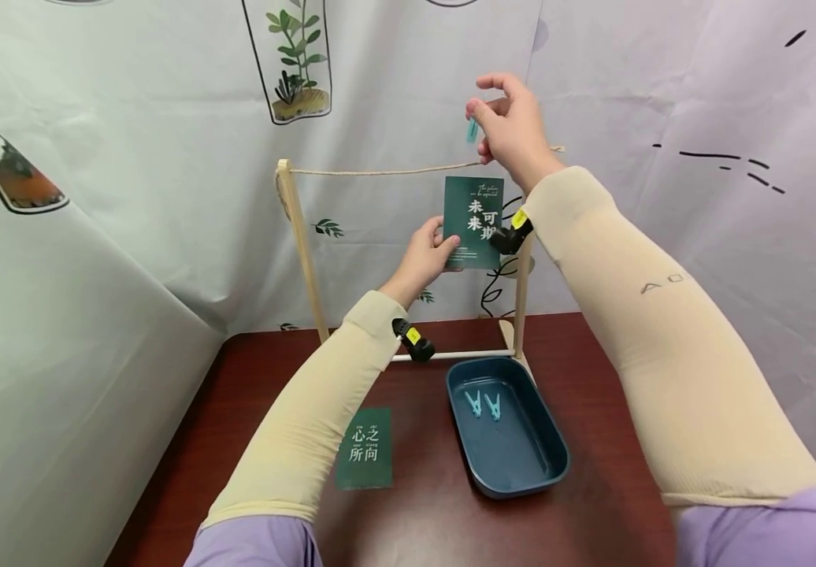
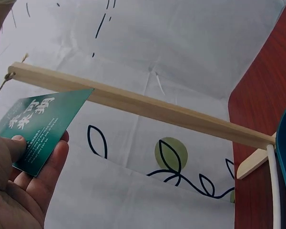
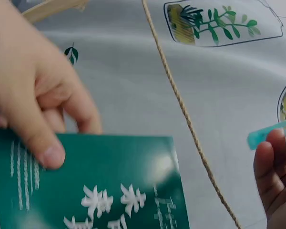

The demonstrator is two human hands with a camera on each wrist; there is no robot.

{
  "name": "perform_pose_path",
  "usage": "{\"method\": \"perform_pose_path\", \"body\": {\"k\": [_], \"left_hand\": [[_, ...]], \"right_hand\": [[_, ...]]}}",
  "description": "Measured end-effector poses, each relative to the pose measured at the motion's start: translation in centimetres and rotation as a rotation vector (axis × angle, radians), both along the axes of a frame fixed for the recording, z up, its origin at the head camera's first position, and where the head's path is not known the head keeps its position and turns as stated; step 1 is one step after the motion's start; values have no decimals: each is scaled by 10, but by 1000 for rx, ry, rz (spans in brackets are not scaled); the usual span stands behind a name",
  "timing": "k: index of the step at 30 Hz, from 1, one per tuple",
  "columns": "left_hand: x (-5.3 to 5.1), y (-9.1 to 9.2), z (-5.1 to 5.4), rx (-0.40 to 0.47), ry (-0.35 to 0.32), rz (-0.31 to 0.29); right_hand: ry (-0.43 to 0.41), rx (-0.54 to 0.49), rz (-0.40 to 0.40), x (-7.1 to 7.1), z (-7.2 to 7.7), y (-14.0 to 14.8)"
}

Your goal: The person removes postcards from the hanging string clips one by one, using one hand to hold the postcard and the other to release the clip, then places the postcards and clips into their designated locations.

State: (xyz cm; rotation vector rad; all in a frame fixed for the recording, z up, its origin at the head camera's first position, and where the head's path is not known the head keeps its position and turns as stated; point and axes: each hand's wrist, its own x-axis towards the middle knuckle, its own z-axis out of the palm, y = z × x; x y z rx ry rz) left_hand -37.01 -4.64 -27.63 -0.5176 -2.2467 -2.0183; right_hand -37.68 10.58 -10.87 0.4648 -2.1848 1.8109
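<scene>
My left hand (image 1: 422, 252) pinches a dark green card (image 1: 474, 213) with white lettering by its lower left edge, thumb on the front. The card is upright, just below a thin rope (image 1: 380, 172). Above the rope's right part, my right hand (image 1: 514, 126) pinches a light blue clothespin (image 1: 472, 130) between thumb and fingers. In the right wrist view the clothespin (image 3: 267, 135) is apart from both rope (image 3: 181, 102) and card (image 3: 95, 176). The left wrist view shows the left hand's thumb (image 2: 18, 145) on the card's face.
The rope spans a wooden frame (image 1: 302, 244) with a white bottom rod (image 1: 450, 355). A blue tray (image 1: 514, 465) in front holds two light blue clothespins (image 1: 484, 405). Another green card (image 1: 365, 465) lies on the dark red table (image 1: 422, 520), partly behind the left sleeve.
</scene>
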Motion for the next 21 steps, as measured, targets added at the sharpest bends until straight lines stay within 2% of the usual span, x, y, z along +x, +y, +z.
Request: {"method": "perform_pose_path", "body": {"k": [5, 10, 15, 21], "left_hand": [[8, -14, -4, 6, -22, 18], [17, -32, -14, -8, -33, 48], [26, -51, -35, -3, 3, 46], [45, -77, -61, 5, -18, 28]], "right_hand": [[109, 75, -15, 3, -15, 6], [104, 147, -26, 9, -38, 18], [68, 174, 3, 18, -69, 31], [5, 318, 80, 26, -116, 47]]}}
